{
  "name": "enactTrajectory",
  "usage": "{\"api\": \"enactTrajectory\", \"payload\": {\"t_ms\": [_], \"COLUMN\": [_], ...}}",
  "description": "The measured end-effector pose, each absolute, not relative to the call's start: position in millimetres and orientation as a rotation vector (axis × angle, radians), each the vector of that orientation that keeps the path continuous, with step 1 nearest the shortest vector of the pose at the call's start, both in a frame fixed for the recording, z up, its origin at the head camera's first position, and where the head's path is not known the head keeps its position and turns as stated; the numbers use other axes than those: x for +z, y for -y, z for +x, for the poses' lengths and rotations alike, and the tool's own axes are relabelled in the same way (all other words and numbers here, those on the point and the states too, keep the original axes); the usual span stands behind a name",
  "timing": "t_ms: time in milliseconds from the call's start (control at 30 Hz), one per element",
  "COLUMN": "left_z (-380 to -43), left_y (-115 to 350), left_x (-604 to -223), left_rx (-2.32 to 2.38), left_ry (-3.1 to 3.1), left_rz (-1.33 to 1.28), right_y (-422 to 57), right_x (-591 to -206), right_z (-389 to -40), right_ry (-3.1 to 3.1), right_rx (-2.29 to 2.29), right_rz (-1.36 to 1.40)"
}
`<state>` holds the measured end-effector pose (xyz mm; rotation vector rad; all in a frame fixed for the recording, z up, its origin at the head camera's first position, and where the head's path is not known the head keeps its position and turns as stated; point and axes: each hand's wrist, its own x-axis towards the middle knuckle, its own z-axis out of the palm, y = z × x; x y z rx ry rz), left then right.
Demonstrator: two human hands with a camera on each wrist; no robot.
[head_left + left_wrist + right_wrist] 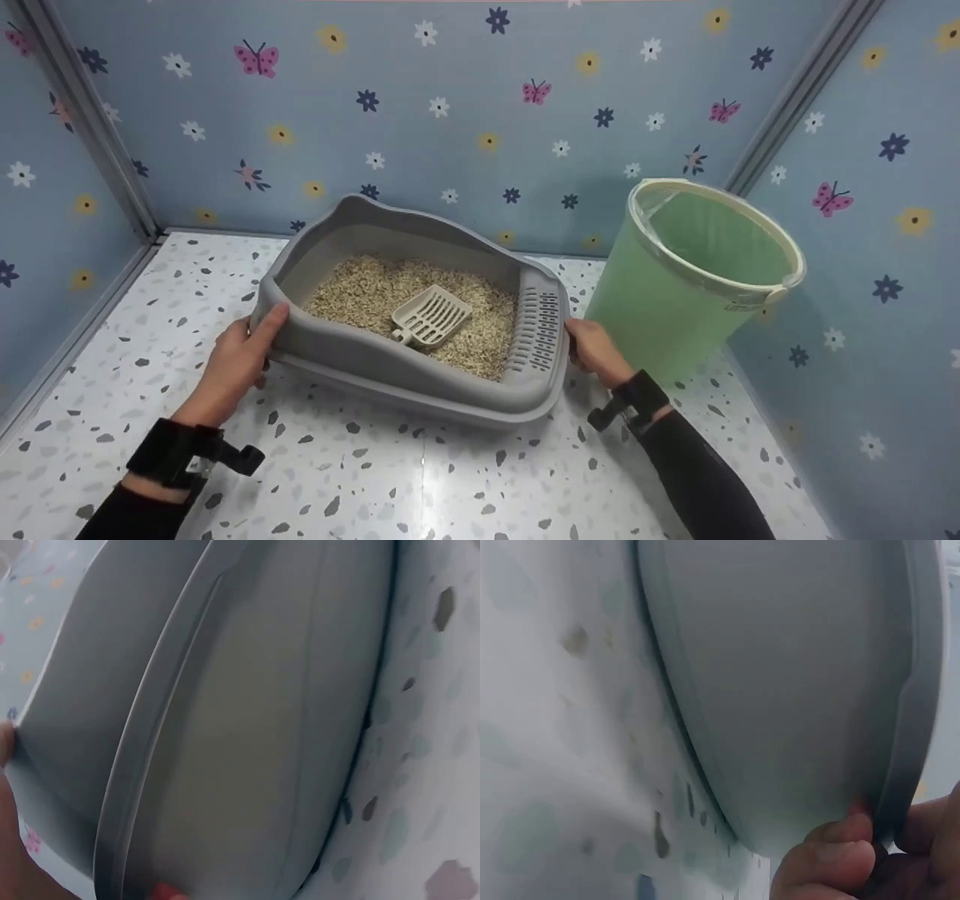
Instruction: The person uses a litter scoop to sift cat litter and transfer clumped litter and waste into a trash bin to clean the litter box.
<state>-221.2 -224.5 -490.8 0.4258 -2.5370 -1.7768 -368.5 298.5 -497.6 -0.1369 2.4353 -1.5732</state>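
Observation:
A grey litter box (405,382) sits at an angle on the speckled floor, its slotted end toward the right. Pale granular litter (367,281) covers its bottom, and a beige slotted litter scoop (433,315) lies on top. My left hand (236,360) grips the box's left end, thumb over the rim and fingers beneath. At the opposite end my right hand (596,349) holds the outer edge. In the right wrist view, curled fingers (832,855) hook under the projecting lip. The left wrist view shows the box's side wall (240,727) close up; most left fingers are hidden there.
A light green bin (667,300) with a cream rim and a clear liner stands right of the box, close to my right hand. Flower-and-butterfly patterned wall panels (450,112) enclose the back and both sides. White speckled flooring (360,480) extends in front.

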Motion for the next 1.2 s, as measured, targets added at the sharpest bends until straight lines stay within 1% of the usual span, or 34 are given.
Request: {"api": "enactTrajectory", "payload": {"t_ms": [133,267,400,567,700,800,1033,1133,1200], "left_z": [-216,-218,-227,-244,-252,-249,-228,-227,-229], "left_y": [212,206,214,226,227,217,178,172,173], "left_x": [-492,-491,-492,-498,-498,-496,-493,-493,-492], "left_rx": [-1.805,-1.908,-1.896,-1.896,-1.933,-1.932,-2.014,-2.051,-2.064], "left_ry": [2.582,2.532,2.503,2.445,2.385,2.372,2.353,2.304,2.278], "left_rz": [0.465,0.523,0.554,0.558,0.553,0.531,0.468,0.476,0.482], "right_y": [-295,-294,-295,-297,-303,-305,-301,-299,-297], "right_x": [-498,-501,-505,-509,-508,-504,-502,-503,-505], "right_z": [-390,-392,-380,-353,-343,-352,-396,-402,-401], "right_ry": [-2.553,-2.579,-2.542,-2.394,-2.279,-2.314,-2.564,-2.627,-2.646], "right_rx": [-1.523,-1.521,-1.6,-1.707,-1.726,-1.687,-1.566,-1.51,-1.507], "right_rz": [-0.046,-0.009,-0.075,-0.228,-0.238,-0.208,-0.11,-0.096,-0.118]}}
